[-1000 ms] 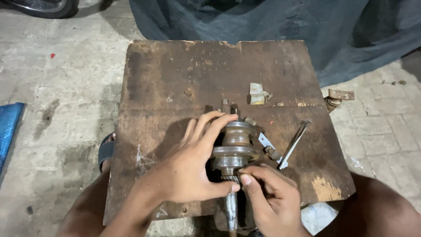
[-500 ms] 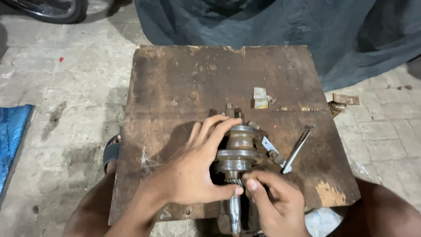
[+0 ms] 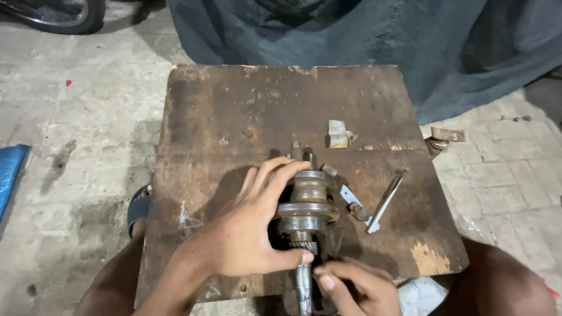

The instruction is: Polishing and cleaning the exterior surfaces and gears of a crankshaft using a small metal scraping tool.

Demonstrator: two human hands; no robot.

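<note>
Both hands are busy: my left hand [image 3: 246, 240] wraps the crankshaft [image 3: 307, 205] lying on the wooden board [image 3: 234, 117], my right hand [image 3: 351, 289] pinches its near shaft end; work looks midway.

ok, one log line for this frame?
left hand: grips metal shaft assembly | right hand: fingers at shaft's lower end | assembly: lying on wooden board | nearby: metal rod, small bracket

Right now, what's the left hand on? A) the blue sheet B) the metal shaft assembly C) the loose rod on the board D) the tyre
B: the left hand wraps the side of the metal shaft assembly standing on the wooden board, fingers curled over its upper disc; the loose rod lies untouched to the right.
</note>
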